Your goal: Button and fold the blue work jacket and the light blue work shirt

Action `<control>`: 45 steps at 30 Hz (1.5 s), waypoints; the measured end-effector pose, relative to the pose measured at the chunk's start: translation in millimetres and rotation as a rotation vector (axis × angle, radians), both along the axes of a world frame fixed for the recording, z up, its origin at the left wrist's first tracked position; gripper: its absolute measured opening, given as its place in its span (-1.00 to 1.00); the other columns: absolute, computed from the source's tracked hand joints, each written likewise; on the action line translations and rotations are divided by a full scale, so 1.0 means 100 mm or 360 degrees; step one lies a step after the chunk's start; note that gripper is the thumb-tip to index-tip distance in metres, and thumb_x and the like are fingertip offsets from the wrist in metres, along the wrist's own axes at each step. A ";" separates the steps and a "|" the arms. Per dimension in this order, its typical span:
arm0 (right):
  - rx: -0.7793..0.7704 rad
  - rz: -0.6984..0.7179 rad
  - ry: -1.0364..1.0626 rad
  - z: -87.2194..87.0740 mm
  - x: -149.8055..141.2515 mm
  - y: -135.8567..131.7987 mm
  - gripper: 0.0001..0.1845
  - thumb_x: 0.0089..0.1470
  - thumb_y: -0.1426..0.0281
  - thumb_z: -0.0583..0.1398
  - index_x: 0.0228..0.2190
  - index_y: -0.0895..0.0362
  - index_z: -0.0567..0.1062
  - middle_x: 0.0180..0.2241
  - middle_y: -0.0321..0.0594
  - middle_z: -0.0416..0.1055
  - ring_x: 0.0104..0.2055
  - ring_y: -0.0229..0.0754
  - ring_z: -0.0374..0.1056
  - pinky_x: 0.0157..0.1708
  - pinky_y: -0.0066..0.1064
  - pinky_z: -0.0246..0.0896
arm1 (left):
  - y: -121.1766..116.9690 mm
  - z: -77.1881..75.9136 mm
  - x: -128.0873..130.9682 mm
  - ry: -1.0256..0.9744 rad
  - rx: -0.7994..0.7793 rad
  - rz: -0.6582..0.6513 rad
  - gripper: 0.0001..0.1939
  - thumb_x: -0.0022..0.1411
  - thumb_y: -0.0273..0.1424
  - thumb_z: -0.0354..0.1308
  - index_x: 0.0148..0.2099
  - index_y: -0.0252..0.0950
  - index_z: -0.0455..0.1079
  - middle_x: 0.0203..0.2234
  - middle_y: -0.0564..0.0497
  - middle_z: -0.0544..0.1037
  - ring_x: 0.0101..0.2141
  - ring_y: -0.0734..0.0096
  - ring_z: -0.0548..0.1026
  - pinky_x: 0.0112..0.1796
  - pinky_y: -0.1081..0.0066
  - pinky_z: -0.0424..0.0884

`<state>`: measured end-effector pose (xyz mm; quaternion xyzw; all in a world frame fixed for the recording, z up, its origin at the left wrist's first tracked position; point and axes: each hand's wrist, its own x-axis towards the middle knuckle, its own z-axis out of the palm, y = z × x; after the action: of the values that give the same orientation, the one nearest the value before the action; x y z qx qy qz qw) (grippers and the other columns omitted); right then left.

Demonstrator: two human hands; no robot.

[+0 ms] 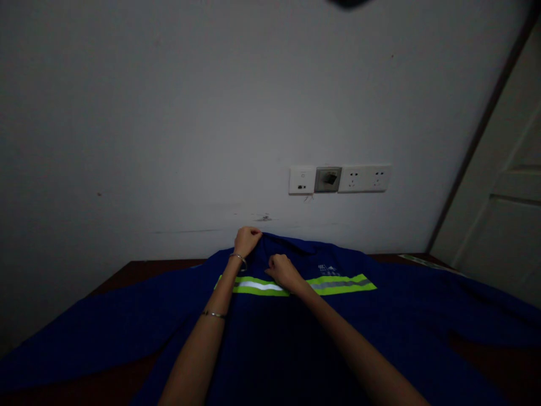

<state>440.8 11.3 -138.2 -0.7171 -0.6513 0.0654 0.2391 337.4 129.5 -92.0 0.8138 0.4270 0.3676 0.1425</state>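
A dark blue work jacket (pixel 262 332) lies spread out with its sleeves reaching to both sides. Across its chest runs a yellow-green band (pixel 338 285) with a silver stripe, and a small pale print sits above the band on the right. My left hand (pixel 247 241) is closed at the collar, pinching the jacket's upper edge. Lower and to the right, my right hand (pixel 283 269) is closed over the front just above the band, its fingertips on the cloth. Exactly what those fingertips grip is hard to make out in the dim light.
A dark reddish table (pixel 127 276) carries the jacket and meets a grey wall (pixel 190 124) behind it. Switches and sockets (pixel 366 179) are set in the wall above the collar. A pale door (pixel 499 225) stands at the right, near a flat strip (pixel 422 260) on the table.
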 end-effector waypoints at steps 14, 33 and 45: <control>0.0104 -0.0313 -0.0762 0.51 0.62 -0.19 -0.83 0.04 0.38 0.11 -0.29 0.16 0.39 -0.26 -0.08 0.42 -0.19 -0.10 0.33 -0.35 -0.42 0.11 | -0.18 0.04 0.07 0.0069 0.0066 0.0173 -0.81 0.06 -0.39 0.05 -0.35 -0.24 0.50 -0.43 0.00 0.56 -0.34 0.36 0.47 -0.34 0.49 0.29; 0.0249 -0.0349 -0.0576 0.53 1.02 -0.12 -0.73 0.07 0.34 0.07 -0.25 0.12 0.52 -0.25 -0.10 0.49 -0.16 -0.13 0.34 -0.20 -0.41 0.10 | -0.94 0.12 0.51 0.0679 0.0268 -0.0210 -0.79 0.18 -0.44 -0.02 -0.29 -0.33 0.45 -0.34 -0.17 0.51 -0.22 0.19 0.44 -0.17 0.30 0.28; 0.0280 -0.0310 -0.0399 0.68 1.07 -0.16 -0.73 0.04 0.32 0.10 -0.27 0.09 0.55 -0.29 -0.16 0.52 -0.22 -0.17 0.38 -0.23 -0.46 0.12 | -0.83 -0.59 0.78 0.0481 0.0047 -0.0659 -0.59 0.26 -0.31 -0.10 0.13 -0.30 0.19 -0.02 -0.14 0.39 -0.04 0.23 0.35 -0.03 0.32 0.22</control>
<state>547.4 -5.1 -70.7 -0.7557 -0.6067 -0.1051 0.2231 415.8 46.1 -151.0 0.9316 0.2621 0.2109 0.1374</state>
